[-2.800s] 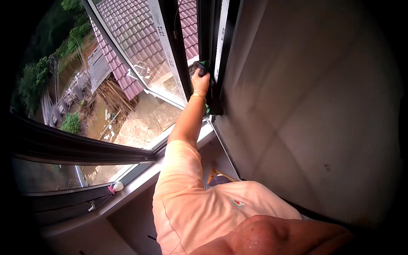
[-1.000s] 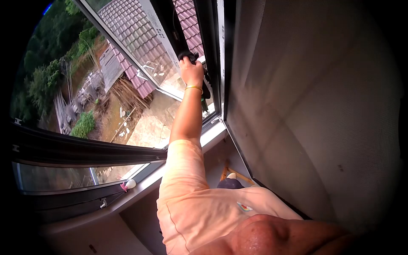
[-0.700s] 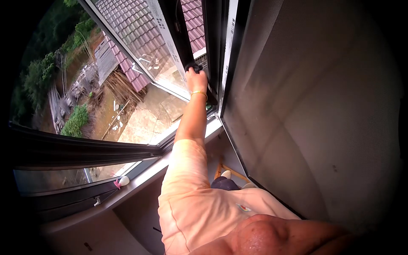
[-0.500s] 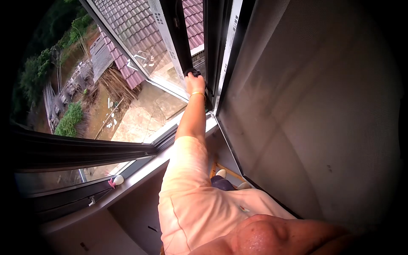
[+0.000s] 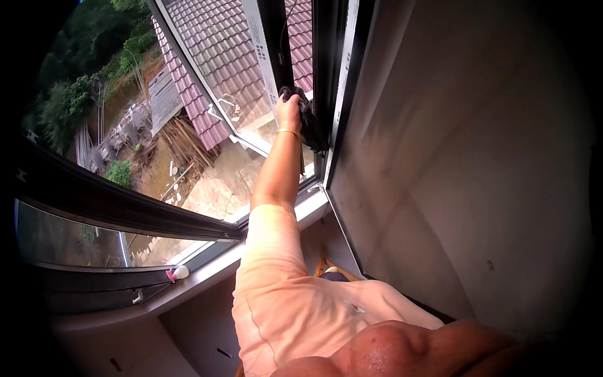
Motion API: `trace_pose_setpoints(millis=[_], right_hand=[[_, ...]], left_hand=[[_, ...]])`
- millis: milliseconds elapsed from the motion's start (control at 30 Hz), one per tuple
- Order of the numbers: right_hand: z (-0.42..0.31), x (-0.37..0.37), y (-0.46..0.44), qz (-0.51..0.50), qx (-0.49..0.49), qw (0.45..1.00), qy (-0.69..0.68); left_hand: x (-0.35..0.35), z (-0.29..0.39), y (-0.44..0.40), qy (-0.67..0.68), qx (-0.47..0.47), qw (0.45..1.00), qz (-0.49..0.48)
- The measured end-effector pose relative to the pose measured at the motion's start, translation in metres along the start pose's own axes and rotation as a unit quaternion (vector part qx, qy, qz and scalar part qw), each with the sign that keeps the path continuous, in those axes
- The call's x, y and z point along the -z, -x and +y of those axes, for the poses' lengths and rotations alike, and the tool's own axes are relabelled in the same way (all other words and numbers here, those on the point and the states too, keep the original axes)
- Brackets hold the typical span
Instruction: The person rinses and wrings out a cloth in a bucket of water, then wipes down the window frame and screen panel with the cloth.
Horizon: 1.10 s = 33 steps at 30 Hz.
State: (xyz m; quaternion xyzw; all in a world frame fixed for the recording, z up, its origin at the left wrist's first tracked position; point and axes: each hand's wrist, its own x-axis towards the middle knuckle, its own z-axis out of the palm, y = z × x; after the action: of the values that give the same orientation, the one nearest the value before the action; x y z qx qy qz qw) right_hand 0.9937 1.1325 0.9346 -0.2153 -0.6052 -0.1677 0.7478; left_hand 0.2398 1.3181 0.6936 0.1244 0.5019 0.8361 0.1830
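My left hand point(image 5: 288, 112) is stretched out through the open window, closed around a bunched black cloth point(image 5: 308, 119). Part of the cloth hangs down to the right of the hand. Fist and cloth are against or close beside a dark upright window frame point(image 5: 281, 56) with a strip of printed white film point(image 5: 260, 50) along it; contact is hard to make out. A gold-coloured bracelet point(image 5: 288, 132) circles the left wrist. My right hand is out of view.
A dark screen panel point(image 5: 465, 157) fills the right side. At left, another dark sash point(image 5: 125, 188) stands open above the sill point(image 5: 213, 262), where a white item with a pink top point(image 5: 179, 273) rests. Outside lie a tiled roof point(image 5: 220, 44) and a yard below.
My left hand has moved slightly up along the frame, and more of the black cloth now shows hanging beside it. The view has shifted a little.
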Motion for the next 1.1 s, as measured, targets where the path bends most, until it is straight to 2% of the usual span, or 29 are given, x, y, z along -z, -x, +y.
trace_pose_setpoints(millis=[33, 67, 100, 167, 200, 267, 300, 367, 400, 433, 500, 567, 700, 733, 900, 1000, 1033, 1100], right_hand=[[0.001, -0.004, 0.001, -0.041, -0.003, 0.998, -0.052], [-0.003, -0.018, 0.002, -0.006, -0.053, 0.996, -0.065], [-0.007, -0.025, -0.001, -0.002, -0.053, 0.996, -0.069], [-0.021, -0.042, -0.003, -0.049, -0.038, 0.997, 0.041], [-0.03, -0.061, -0.011, -0.067, -0.065, 0.995, 0.029], [-0.041, -0.073, -0.014, -0.071, -0.084, 0.993, 0.042], [-0.043, -0.073, -0.014, -0.083, -0.105, 0.99, 0.054], [-0.045, -0.073, -0.016, -0.085, -0.095, 0.99, 0.062], [-0.051, -0.082, -0.021, -0.076, -0.077, 0.989, 0.104], [-0.055, -0.087, -0.024, -0.07, -0.059, 0.985, 0.146], [-0.048, -0.079, -0.02, -0.065, -0.053, 0.988, 0.129], [-0.053, -0.086, -0.022, -0.062, -0.047, 0.981, 0.175], [-0.048, -0.074, -0.019, -0.083, -0.068, 0.984, 0.141], [-0.049, -0.074, -0.02, -0.09, -0.078, 0.984, 0.135], [-0.046, -0.076, -0.017, -0.05, -0.101, 0.985, 0.128], [-0.043, -0.065, -0.014, -0.08, -0.093, 0.986, 0.115], [-0.043, -0.064, -0.014, -0.077, -0.094, 0.986, 0.112], [-0.044, -0.064, -0.012, -0.061, -0.115, 0.986, 0.1]], left_hand=[[-0.01, 0.018, -0.003, 0.018, -0.009, 1.0, -0.015], [-0.019, 0.035, -0.001, 0.045, -0.015, 0.998, -0.035], [-0.023, 0.049, 0.0, 0.049, 0.012, 0.998, -0.044], [-0.035, 0.072, 0.002, 0.046, -0.044, 0.994, -0.084], [-0.042, 0.078, -0.001, 0.05, -0.052, 0.993, -0.09], [-0.049, 0.088, 0.0, -0.005, -0.038, 0.997, -0.073], [-0.053, 0.094, 0.007, -0.079, -0.077, 0.993, -0.03], [-0.067, 0.11, 0.015, -0.203, -0.243, 0.945, 0.076], [-0.072, 0.124, 0.013, -0.216, -0.273, 0.936, 0.058], [-0.077, 0.139, 0.009, -0.311, -0.331, 0.888, 0.077], [-0.097, 0.176, 0.013, -0.394, -0.383, 0.831, 0.085], [-0.114, 0.205, 0.03, -0.468, -0.344, 0.81, 0.076], [-0.109, 0.181, 0.025, -0.536, -0.412, 0.732, 0.087], [-0.104, 0.172, 0.021, -0.524, -0.434, 0.728, 0.087], [-0.102, 0.166, 0.024, -0.553, -0.449, 0.7, 0.057], [-0.128, 0.187, 0.042, -0.591, -0.284, 0.751, 0.083], [-0.136, 0.189, 0.035, -0.535, -0.297, 0.785, 0.098], [-0.15, 0.221, 0.011, -0.532, -0.224, 0.815, 0.05]])
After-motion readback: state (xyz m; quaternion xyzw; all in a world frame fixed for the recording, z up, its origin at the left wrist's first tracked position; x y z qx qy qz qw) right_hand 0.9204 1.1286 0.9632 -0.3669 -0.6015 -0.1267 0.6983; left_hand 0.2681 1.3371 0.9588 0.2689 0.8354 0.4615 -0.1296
